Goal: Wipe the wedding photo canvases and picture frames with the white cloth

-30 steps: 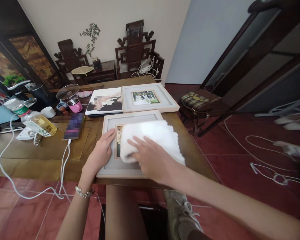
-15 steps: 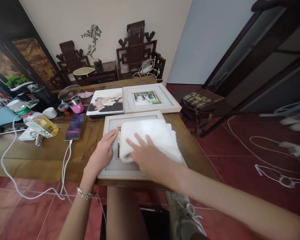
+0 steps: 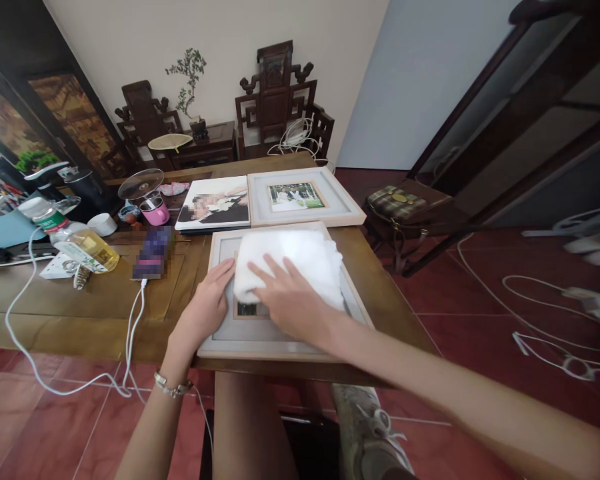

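Observation:
A light wooden picture frame (image 3: 293,348) lies flat at the near edge of the table. My left hand (image 3: 211,300) rests on its left side, fingers stretched forward along the border. On top of the frame lies a folded white cloth (image 3: 305,257), fluffy at its right edge. My right hand (image 3: 293,303) is pressed flat on this cloth with its fingers spread. The cloth and hand hide most of the small photo in the middle; only its lower left part shows.
Behind lie a second picture frame (image 3: 307,208) and a photo panel (image 3: 215,205). To the left are a phone (image 3: 153,253) on a white cable, an oil bottle (image 3: 87,247), a pink cup (image 3: 155,210) and a white cup (image 3: 103,224). A plaid bag (image 3: 395,202) sits right.
My right hand has slid the white cloth up and to the left over the frame, uncovering some lower parts of the photo and border. My left hand stays in place on the frame.

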Demonstrator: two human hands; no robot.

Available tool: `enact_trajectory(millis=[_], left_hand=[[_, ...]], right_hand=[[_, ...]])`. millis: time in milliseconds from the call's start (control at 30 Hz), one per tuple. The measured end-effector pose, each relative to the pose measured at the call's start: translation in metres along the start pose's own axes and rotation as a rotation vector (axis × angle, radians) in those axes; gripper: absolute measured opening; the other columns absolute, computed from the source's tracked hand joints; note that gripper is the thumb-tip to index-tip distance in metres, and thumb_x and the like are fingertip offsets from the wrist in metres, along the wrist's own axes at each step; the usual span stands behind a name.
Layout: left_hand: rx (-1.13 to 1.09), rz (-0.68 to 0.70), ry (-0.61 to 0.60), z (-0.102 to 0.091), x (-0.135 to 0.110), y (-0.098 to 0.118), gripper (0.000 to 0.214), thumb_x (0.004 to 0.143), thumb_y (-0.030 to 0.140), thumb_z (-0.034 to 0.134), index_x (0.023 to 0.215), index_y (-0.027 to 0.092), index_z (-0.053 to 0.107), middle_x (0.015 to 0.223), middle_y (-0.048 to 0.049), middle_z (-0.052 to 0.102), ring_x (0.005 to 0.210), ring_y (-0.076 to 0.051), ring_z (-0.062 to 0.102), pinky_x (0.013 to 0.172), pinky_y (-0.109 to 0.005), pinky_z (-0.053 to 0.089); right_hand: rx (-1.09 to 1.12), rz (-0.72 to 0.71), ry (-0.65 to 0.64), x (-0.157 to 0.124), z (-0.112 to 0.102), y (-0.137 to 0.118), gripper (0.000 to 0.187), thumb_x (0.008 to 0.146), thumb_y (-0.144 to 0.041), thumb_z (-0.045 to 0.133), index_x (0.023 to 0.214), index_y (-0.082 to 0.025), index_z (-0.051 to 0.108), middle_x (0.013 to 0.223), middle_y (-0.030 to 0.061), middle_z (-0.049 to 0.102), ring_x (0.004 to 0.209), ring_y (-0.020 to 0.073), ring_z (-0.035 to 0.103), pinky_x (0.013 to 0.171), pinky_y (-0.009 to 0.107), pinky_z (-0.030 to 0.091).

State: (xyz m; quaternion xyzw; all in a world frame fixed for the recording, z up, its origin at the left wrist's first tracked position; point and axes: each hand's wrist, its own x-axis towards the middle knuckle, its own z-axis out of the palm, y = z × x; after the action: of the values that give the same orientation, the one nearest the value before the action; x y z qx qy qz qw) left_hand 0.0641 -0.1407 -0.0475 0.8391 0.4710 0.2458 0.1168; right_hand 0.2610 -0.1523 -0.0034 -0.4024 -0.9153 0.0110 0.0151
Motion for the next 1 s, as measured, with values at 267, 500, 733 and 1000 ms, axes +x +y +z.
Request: enact_trajectory(millis=[267, 500, 733, 1000], left_hand=[[-0.022, -0.046, 0.051, -0.002, 0.0, 0.005, 0.062, 0.076, -0.004, 0.034, 0.132, 0.015, 0.051, 0.139, -0.0109, 0.051, 0.132, -0.022, 0.043, 0.114, -0.045, 0.033], [-0.01, -0.081, 0.04, 0.0, 0.0, 0.003, 0.057, 0.078, -0.001, 0.035, 0.132, 0.01, 0.051, 0.14, -0.0136, 0.05, 0.132, -0.022, 0.044, 0.114, -0.044, 0.033], [-0.005, -0.06, 0.043, 0.0, -0.001, 0.003, 0.056, 0.081, -0.001, 0.033, 0.132, 0.012, 0.051, 0.141, -0.0121, 0.05, 0.133, -0.021, 0.043, 0.114, -0.044, 0.033], [-0.058, -0.071, 0.083, -0.001, -0.001, 0.005, 0.044, 0.095, 0.017, 0.03, 0.136, 0.013, 0.045, 0.145, -0.0135, 0.043, 0.137, -0.021, 0.036, 0.115, -0.042, 0.029]], right_hand=[[-0.119, 0.011, 0.054, 0.04, 0.006, 0.019, 0.038, 0.086, -0.007, 0.044, 0.118, -0.013, 0.064, 0.15, 0.0138, 0.032, 0.137, 0.0439, 0.02, 0.105, 0.065, 0.025], [0.025, -0.173, -0.142, -0.038, -0.019, -0.036, 0.031, 0.079, -0.014, 0.059, 0.108, -0.014, 0.07, 0.145, 0.0178, 0.041, 0.132, 0.0459, 0.031, 0.102, 0.065, 0.032], [0.156, -0.204, -0.153, -0.057, -0.022, -0.049, 0.032, 0.081, -0.018, 0.057, 0.11, -0.02, 0.07, 0.145, 0.0125, 0.043, 0.132, 0.0407, 0.035, 0.104, 0.061, 0.033], [-0.089, 0.062, 0.025, 0.021, 0.002, 0.016, 0.043, 0.084, -0.005, 0.045, 0.123, -0.012, 0.06, 0.151, 0.0132, 0.031, 0.139, 0.0356, 0.024, 0.109, 0.055, 0.026]])
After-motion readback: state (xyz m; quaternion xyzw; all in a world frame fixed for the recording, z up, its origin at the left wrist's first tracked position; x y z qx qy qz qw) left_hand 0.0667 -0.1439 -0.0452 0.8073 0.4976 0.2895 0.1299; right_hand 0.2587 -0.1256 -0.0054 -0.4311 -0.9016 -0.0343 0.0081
